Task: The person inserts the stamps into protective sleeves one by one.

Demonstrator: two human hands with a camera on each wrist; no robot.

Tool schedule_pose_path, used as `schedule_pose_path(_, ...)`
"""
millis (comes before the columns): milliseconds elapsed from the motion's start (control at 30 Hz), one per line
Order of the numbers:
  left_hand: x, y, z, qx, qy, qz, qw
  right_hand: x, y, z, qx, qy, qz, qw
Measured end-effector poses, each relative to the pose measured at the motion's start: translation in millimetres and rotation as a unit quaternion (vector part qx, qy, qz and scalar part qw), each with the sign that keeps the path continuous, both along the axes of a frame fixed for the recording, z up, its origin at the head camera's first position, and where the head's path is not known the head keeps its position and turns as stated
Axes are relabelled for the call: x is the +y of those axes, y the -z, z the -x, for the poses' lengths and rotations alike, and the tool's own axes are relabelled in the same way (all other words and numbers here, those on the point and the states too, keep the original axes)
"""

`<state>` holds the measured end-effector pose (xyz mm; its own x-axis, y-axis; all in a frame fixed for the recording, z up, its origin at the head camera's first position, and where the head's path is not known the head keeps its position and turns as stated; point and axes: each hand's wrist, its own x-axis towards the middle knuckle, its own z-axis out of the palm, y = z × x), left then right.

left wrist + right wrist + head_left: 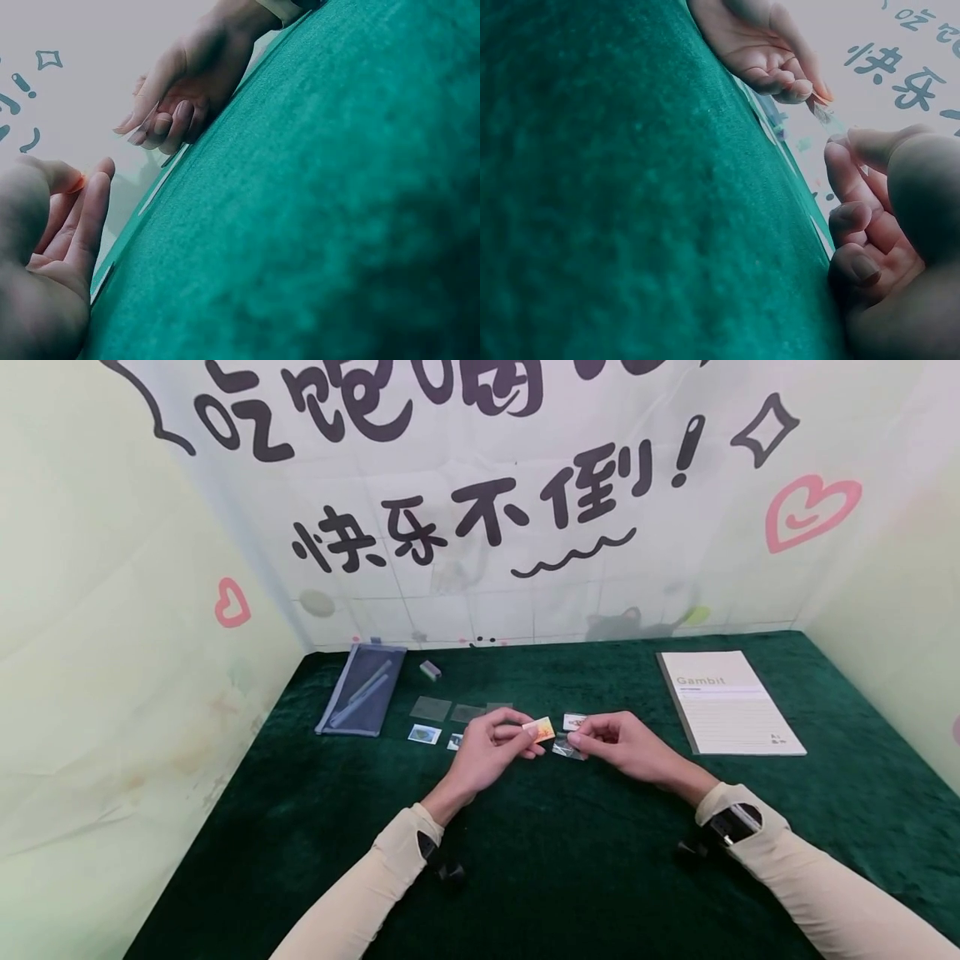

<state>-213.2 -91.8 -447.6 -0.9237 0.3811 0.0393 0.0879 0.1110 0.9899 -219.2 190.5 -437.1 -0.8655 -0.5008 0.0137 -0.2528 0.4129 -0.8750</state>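
My left hand (pixel 483 750) pinches a stamp-sized orange and yellow picture card (pixel 542 728) between thumb and fingers. Just to its right, thumb and fingers of my right hand (pixel 628 748) pinch a small clear plastic sleeve (pixel 564 747). In the right wrist view the sleeve (pixel 826 116) spans the gap close to the left hand's fingertips; whether it touches the card I cannot tell. Beyond the right fingers lies another small picture card (pixel 573 722). A blue-green picture card (pixel 424 734) lies left of my left hand, with one more (pixel 454 742) partly hidden by it.
Clear sleeves (pixel 431 708) lie in a row behind the cards. At the back left are a blue mesh zip pouch (pixel 375 672) with pen-like items inside and a small eraser-like block (pixel 431 670). A notebook (pixel 738 714) lies on the right of the green cloth (pixel 570 860).
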Motion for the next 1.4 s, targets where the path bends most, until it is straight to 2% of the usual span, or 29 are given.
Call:
schedule_pose_path(300, 1.7, -6.4, -1.8, 0.024, 0.011, -0.001, 0.9996, -1.3, -2.7, -1.2, 0.001, 0.002, 0.013, 0.9999)
schedule_pose_path(600, 4.1, -8.9, -3.3, 0.051, 0.022, 0.006, 0.9984, -0.2, -7.4, -0.6, 0.022, 0.013, 0.035, 0.9991)
schedule_pose_path(1000, 3.8, -12.9, -5.8, 0.048, 0.028, 0.022, 0.9982, -0.8, -11.0, -2.9, 0.043, 0.026, 0.041, 0.9979)
schedule_pose_path(1400, 2.7, -11.7, -5.7, 0.043, 0.041, 0.046, 0.9972, -2.5, -7.8, -2.8, 0.059, 0.024, 0.03, 0.9975)
